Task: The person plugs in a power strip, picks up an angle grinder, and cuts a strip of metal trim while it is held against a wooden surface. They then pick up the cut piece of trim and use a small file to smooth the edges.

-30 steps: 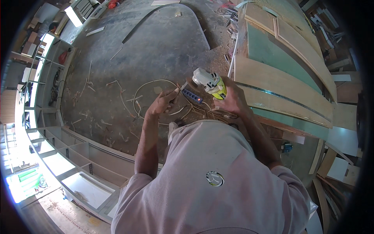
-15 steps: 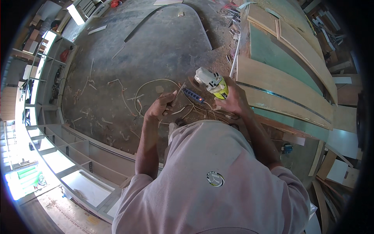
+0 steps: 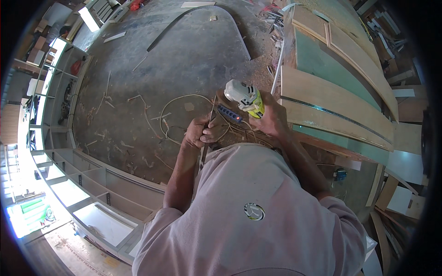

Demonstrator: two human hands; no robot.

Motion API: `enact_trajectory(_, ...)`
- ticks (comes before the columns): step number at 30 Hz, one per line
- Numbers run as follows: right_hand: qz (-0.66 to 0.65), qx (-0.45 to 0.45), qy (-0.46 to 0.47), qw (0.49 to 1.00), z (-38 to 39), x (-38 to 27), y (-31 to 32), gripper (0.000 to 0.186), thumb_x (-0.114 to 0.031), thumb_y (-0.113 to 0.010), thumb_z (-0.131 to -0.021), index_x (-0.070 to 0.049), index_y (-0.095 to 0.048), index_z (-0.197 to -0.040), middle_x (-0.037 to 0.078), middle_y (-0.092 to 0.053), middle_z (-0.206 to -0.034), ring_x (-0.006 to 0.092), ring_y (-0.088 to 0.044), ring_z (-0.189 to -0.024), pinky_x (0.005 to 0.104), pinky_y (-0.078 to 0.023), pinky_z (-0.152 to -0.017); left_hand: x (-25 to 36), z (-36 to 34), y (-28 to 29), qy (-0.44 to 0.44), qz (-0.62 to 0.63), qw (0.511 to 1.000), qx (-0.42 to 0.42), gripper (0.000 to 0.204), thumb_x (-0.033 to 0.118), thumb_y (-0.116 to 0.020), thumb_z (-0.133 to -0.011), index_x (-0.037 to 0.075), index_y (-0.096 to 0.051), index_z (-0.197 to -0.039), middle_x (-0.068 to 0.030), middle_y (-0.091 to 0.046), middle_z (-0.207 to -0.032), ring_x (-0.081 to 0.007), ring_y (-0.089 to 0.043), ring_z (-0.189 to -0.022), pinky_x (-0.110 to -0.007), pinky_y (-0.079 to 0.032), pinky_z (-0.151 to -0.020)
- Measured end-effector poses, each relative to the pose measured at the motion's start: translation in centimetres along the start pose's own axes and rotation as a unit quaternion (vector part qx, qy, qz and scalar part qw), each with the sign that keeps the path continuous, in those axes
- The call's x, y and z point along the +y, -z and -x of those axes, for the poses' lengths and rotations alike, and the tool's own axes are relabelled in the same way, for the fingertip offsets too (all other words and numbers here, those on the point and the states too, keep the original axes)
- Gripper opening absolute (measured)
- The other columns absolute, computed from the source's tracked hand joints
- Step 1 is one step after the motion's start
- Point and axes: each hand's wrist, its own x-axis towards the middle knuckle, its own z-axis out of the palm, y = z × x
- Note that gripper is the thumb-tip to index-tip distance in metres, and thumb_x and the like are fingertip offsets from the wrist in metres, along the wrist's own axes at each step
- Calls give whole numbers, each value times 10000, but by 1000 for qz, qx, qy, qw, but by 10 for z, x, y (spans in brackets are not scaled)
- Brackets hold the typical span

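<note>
My right hand [image 3: 272, 118] grips a white and yellow-green power tool [image 3: 244, 96], its white head pointing up and left. My left hand [image 3: 199, 132] is closed around a thin wooden strip [image 3: 211, 115] that stands nearly upright just left of the tool. Between the two hands, on the grey concrete floor [image 3: 193, 55], lies a dark blue power strip [image 3: 229, 114] with a red light, and a pale cable [image 3: 177, 101] loops away from it. My pink shirt hides the lower part of the strip.
Long wooden boards and a green glass panel [image 3: 331, 78] lie stacked on the right. A grey shelf unit [image 3: 92, 179] lies on its side at the lower left. Wood scraps and offcuts [image 3: 138, 99] litter the floor, with a curved strip [image 3: 230, 23] at the top.
The power tool has tilted slightly and my left hand has shifted a little on the thin strip. Everything else stays where it was.
</note>
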Motion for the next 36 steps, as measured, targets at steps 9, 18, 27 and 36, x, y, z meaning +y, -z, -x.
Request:
enact_trajectory(9, -15, 16, 12, 1000, -1, -3, -10, 640, -195, -796, -702, -53, -482, -1242, 191, -620, -1165, 407, -655, -1002, 487, -544, -807, 8, 9, 7, -3, 12, 1000, 3, 348, 250, -352, -1057, 98, -482, -773, 47, -383, -544, -38, -267, -370, -198, -230, -314)
enact_trajectory(18, -4, 85, 50, 995, -9, -7, -37, 629, -192, -788, -714, -64, -487, -1252, 186, -605, -1173, 398, -645, -1016, 492, -540, -803, 26, 23, 7, 29, 42, 997, -54, 362, 283, -355, -1060, 96, -475, -774, 49, -385, -537, -43, -281, -366, -211, -228, -325)
enact_trajectory(27, -24, 42, -14, 999, -14, -30, -25, 686, -167, -797, -726, -78, -500, -1338, 179, -642, -1195, 344, -656, -1080, 415, -521, -928, 42, 27, 17, 19, 25, 999, -13, 326, 225, -343, -1042, 97, -475, -772, 55, -358, -527, -42, -266, -365, -214, -232, -336)
enact_trajectory(36, 42, 4, 0, 999, -20, -41, -19, 687, -186, -789, -706, -101, -506, -1326, 177, -659, -1169, 366, -676, -1030, 435, -544, -882, 53, 32, 21, 65, -47, 995, 66, 348, 280, -390, -1039, 92, -466, -757, 43, -373, -558, -42, -266, -384, -217, -220, -361)
